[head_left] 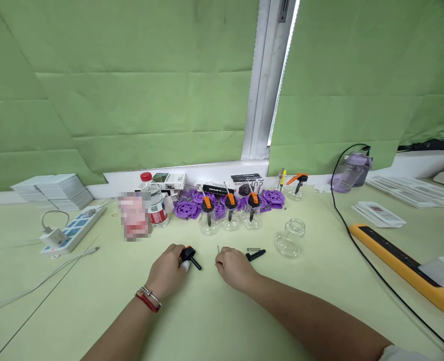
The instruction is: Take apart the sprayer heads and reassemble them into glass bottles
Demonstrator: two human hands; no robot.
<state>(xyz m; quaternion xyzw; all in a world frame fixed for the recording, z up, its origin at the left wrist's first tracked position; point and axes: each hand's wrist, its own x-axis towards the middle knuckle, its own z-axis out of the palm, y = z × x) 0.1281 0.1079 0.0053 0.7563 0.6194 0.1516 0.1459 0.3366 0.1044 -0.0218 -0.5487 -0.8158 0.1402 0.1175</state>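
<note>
I'm remotely watching left hand [168, 271] and right hand [235, 268]; clear, bulbous glass jar [288, 245] sitting well right of both; left gripping black-and-orange plastic dispenser top [187, 254]; black plastic lever [257, 254], silvery coil spring [254, 249] lying just beside right, which is pinching thin rod [218, 248].

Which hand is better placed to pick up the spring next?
Probably the right hand: it is nearer the spring. The left hand is farther off and holds the black-and-orange cap. The right seems to pinch a thin rod, though, so it may need freeing first.
</note>
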